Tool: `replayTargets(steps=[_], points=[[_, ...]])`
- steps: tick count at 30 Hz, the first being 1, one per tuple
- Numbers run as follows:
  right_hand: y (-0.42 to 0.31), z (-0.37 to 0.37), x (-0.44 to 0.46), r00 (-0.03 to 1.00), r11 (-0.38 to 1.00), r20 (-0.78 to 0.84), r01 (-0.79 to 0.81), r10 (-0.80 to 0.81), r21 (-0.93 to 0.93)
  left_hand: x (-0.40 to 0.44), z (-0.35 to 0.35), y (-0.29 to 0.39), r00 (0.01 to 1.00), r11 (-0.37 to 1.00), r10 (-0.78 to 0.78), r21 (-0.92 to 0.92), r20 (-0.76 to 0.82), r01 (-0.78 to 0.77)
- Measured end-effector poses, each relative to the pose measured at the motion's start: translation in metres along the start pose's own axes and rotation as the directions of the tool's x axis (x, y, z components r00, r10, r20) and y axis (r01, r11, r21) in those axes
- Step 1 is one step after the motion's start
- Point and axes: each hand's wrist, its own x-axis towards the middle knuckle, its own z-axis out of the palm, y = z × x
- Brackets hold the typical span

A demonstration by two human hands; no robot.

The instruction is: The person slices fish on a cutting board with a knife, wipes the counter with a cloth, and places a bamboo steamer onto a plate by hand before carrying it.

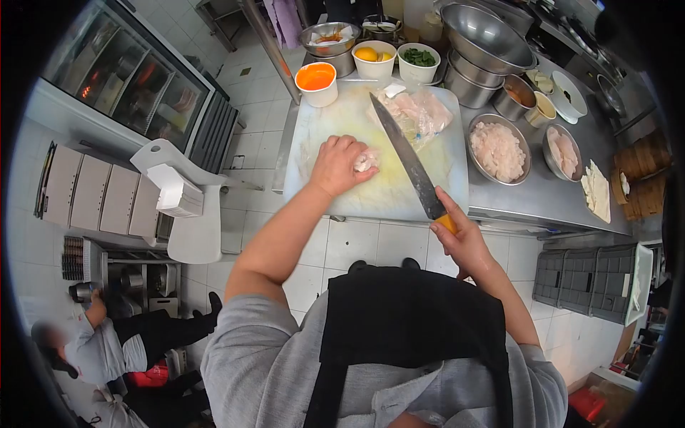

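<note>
My right hand [464, 239] is wrapped round the yellow handle of a long kitchen knife [407, 153]. The blade points away from me and slants up to the left over the white cutting board [314, 196]. On the board's left half, my left hand [339, 165] is closed on a small piece of pale raw meat [366, 160], its fingers curled over it and partly hiding it. Beyond the blade, a clear plastic bag with pale raw meat [424, 110] lies on the board's far right part.
Along the board's far edge stand tubs of orange sauce [316, 84], yellow fruit [374, 60] and green leaves [419, 64]. To the right sit a steel bowl of diced pale meat [498, 150] and a smaller bowl [562, 152]. A white chair [193, 228] stands left; other people work lower left.
</note>
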Motion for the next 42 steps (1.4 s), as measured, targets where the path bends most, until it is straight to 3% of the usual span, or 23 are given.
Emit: replayTargets(steps=[2, 3, 5, 7, 8, 9, 11, 12, 14, 16, 17, 19, 23, 25, 29, 32, 34, 35, 37, 40, 42], points=[[0.0, 0.0, 0.003, 1.0, 1.0, 0.0, 0.024, -0.024, -0.012, -0.007, 0.004, 0.016, 0.948, 0.949, -0.303, 0.065, -0.096, 0.309], [0.0, 0.0, 0.005, 0.999, 0.999, -0.002, 0.043, -0.043, -0.025, -0.008, 0.006, 0.025, 0.948, 0.948, -0.303, 0.072, -0.099, 0.31], [-0.003, 0.001, 0.009, 0.998, 0.994, 0.006, 0.067, -0.066, -0.085, -0.009, 0.009, 0.04, 0.798, 0.79, -0.573, 0.132, -0.184, 0.598], [0.002, 0.003, 0.015, 0.997, 0.986, 0.017, 0.083, -0.081, -0.146, -0.007, 0.011, 0.052, 0.741, 0.733, -0.645, 0.122, -0.19, 0.669], [0.011, 0.004, 0.022, 0.989, 0.944, -0.002, 0.141, -0.148, -0.299, -0.007, 0.01, 0.056, 0.678, 0.672, -0.71, 0.103, -0.193, 0.733], [0.013, 0.003, 0.027, 0.976, 0.873, -0.01, 0.191, -0.219, -0.449, -0.009, 0.006, 0.058, 0.674, 0.669, -0.712, 0.1, -0.198, 0.737], [0.007, -0.001, 0.028, 0.978, 0.834, 0.002, 0.179, -0.209, -0.522, -0.017, -0.009, 0.054, 0.8, 0.796, -0.479, 0.206, -0.362, 0.57], [0.004, -0.001, 0.029, 0.981, 0.793, 0.008, 0.161, -0.194, -0.587, -0.024, -0.012, 0.042, 0.797, 0.791, -0.483, 0.21, -0.362, 0.575], [0.006, 0.0, 0.034, 0.979, 0.799, 0.01, 0.172, -0.203, -0.575, -0.038, -0.009, 0.0, 0.743, 0.834, -0.532, -0.1, -0.406, 0.542], [0.007, 0.001, 0.036, 0.977, 0.801, 0.008, 0.178, -0.211, -0.571, -0.049, -0.001, -0.038, 0.644, 0.727, -0.682, -0.227, -0.345, 0.648], [0.006, 0.003, 0.037, 0.978, 0.8, 0.003, 0.174, -0.211, -0.574, -0.051, 0.002, -0.046, 0.642, 0.725, -0.685, -0.229, -0.345, 0.65], [0.005, 0.004, 0.037, 0.978, 0.796, 0.003, 0.171, -0.208, -0.58, -0.051, 0.0, -0.05, 0.735, 0.77, -0.637, -0.242, -0.231, 0.591], [0.004, 0.005, 0.039, 0.977, 0.805, -0.002, 0.176, -0.215, -0.567, -0.04, 0.008, -0.062, 0.73, 0.721, -0.672, -0.34, -0.125, 0.604], [0.007, 0.005, 0.04, 0.976, 0.807, -0.008, 0.175, -0.217, -0.563, -0.047, 0.009, -0.081, 0.681, 0.647, -0.725, -0.445, -0.108, 0.618], [0.009, 0.006, 0.04, 0.973, 0.833, -0.022, 0.185, -0.23, -0.522, -0.056, -0.02, -0.086, 0.66, 0.664, -0.736, -0.351, -0.15, 0.661], [0.005, 0.008, 0.039, 0.975, 0.829, -0.018, 0.177, -0.22, -0.53, -0.055, -0.029, -0.079, 0.672, 0.611, -0.74, -0.425, -0.009, 0.668], [0.003, 0.008, 0.038, 0.974, 0.82, -0.013, 0.183, -0.226, -0.543, -0.049, -0.019, -0.071, 0.761, 0.73, -0.646, -0.342, -0.063, 0.591], [0.001, 0.009, 0.039, 0.975, 0.808, -0.005, 0.181, -0.222, -0.561, -0.047, -0.012, -0.064, 0.76, 0.729, -0.646, -0.344, -0.064, 0.591], [-0.003, 0.012, 0.04, 0.976, 0.795, 0.001, 0.176, -0.216, -0.581, -0.04, -0.001, -0.037, 0.842, 0.847, -0.509, -0.277, -0.176, 0.454], [-0.009, 0.021, 0.04, 0.984, 0.785, -0.008, 0.135, -0.176, -0.605, -0.03, -0.011, 0.015, 0.807, 0.809, -0.577, -0.226, -0.127, 0.542], [-0.007, 0.024, 0.041, 0.974, 0.758, 0.051, 0.204, -0.221, -0.619, -0.032, -0.004, 0.027, 0.837, 0.849, -0.525, -0.159, -0.155, 0.504]])
